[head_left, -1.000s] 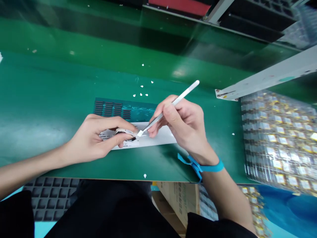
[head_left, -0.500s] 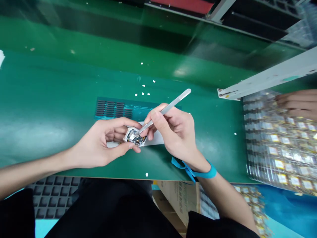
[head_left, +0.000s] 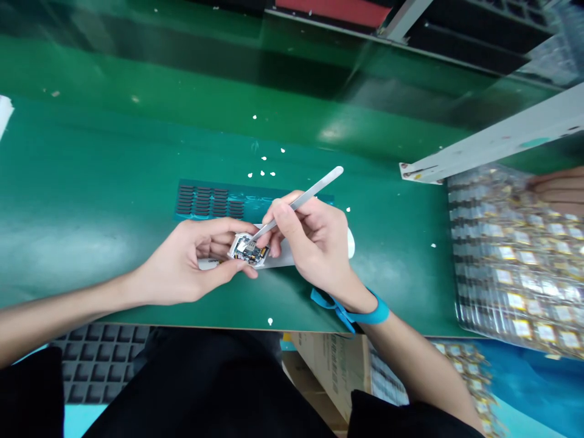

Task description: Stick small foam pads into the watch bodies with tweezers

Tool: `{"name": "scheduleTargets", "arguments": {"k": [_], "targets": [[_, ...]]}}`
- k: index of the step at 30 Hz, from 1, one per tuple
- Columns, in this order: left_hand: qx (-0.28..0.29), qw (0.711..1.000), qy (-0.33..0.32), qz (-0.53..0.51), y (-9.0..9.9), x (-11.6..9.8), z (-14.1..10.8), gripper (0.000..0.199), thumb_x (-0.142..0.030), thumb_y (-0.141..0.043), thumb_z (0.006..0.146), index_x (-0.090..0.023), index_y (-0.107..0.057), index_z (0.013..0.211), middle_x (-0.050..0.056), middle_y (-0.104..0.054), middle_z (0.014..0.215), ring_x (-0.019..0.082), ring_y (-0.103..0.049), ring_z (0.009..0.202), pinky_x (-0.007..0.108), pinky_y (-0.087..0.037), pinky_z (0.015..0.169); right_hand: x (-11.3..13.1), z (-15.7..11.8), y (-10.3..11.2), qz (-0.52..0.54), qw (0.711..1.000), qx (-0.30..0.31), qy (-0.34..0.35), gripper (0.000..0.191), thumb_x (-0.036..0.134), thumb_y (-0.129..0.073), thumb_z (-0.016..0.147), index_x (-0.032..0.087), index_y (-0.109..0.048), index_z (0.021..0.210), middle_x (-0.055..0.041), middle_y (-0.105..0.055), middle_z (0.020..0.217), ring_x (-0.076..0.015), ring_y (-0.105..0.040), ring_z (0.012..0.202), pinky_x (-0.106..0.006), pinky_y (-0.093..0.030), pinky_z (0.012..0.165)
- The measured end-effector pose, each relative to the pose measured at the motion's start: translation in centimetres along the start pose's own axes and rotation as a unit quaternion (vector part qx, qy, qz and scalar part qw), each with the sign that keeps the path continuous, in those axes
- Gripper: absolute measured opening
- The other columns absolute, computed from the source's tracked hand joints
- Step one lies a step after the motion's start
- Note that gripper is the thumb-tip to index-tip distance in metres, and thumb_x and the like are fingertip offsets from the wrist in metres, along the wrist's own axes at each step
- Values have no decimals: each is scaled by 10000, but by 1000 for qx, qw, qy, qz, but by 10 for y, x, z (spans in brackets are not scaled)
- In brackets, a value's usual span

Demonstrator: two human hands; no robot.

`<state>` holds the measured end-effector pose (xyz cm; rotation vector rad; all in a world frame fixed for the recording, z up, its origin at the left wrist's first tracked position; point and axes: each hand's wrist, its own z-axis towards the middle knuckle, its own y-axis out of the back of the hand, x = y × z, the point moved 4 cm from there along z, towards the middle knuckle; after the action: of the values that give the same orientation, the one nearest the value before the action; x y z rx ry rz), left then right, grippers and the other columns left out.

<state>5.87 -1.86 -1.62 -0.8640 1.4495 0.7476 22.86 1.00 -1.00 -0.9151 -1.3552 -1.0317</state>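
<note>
Above the desk, my left hand pinches the device, right hand grips tweezers. A slip could scratch it.

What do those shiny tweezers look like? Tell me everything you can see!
The tweezers are slim, silvery and look metal, with a rounded back end. They slant: the back end points up and right in the view, the tip down and left, at the open white-cased electronic device. The right hand grips them around the middle. What the tip pinches, if anything, is too small to tell.
</note>
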Motion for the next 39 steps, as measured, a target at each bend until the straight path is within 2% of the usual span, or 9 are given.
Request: {"name": "scheduleTargets", "arguments": {"k": [5,11,18,24,29,33,36,39], "targets": [[0,1000,-1,4,0,0,1,284,-106,-687,906,-127,-691,1189,80,-813,994,196,-826,829,240,-682,811,0,0,0,-15,1000,-6,-7,476,692,-631,953,230,-621,839,23,-709,660,-99,-614,476,-235,-514,475],[-2,1000,-1,9,-1,-1,1,290,-91,-676,896,-120,-699,1185,79,-813,991,188,-825,817,222,-679,793,-1,1,-1,8,1000,-5,1,437,635,-654,970,216,-636,847,22,-710,658,-92,-619,479,-222,-519,478],[-3,1000,-12,12,-1,-3,1,265,-77,-630,931,-122,-719,1176,61,-813,953,179,-820,782,221,-684,766,-3,0,-1,-2,1000,-3,-14,471,682,-653,946,223,-631,845,23,-712,648,-99,-619,469,-229,-513,464],[-37,999,-30,22,-1,-2,-1,204,-94,-614,943,-134,-742,1098,31,-798,945,135,-807,727,160,-665,736,-3,-3,-3,-12,1000,-14,-10,427,635,-643,976,228,-637,849,26,-707,643,-97,-601,451,-236,-506,455],[-68,996,-29,42,-1,-1,-1,149,-111,-618,945,-129,-744,1022,11,-769,833,115,-773,620,141,-646,646,-1,-7,-5,-17,999,-13,31,304,477,-592,1051,232,-648,880,35,-699,640,-92,-594,454,-233,-506,463],[-72,996,-24,44,-1,-1,-1,122,-133,-630,948,-127,-741,1000,20,-771,826,128,-771,611,160,-646,624,-3,-11,-6,-48,997,-19,51,275,432,-570,1067,237,-654,891,31,-716,658,-106,-630,477,-251,-531,476],[-74,995,-27,52,0,-1,-2,139,-125,-627,940,-126,-734,1028,16,-775,792,136,-776,615,162,-642,619,-2,-17,-1,-71,988,-52,130,282,401,-530,1093,256,-679,903,25,-728,708,-109,-674,519,-262,-557,508],[-75,995,-23,56,1,-1,-3,142,-124,-633,923,-127,-725,1032,15,-779,771,149,-785,626,171,-642,629,-1,-23,7,-61,970,-116,206,246,415,-516,1102,308,-710,994,25,-689,691,-135,-713,575,-279,-566,499]]}}
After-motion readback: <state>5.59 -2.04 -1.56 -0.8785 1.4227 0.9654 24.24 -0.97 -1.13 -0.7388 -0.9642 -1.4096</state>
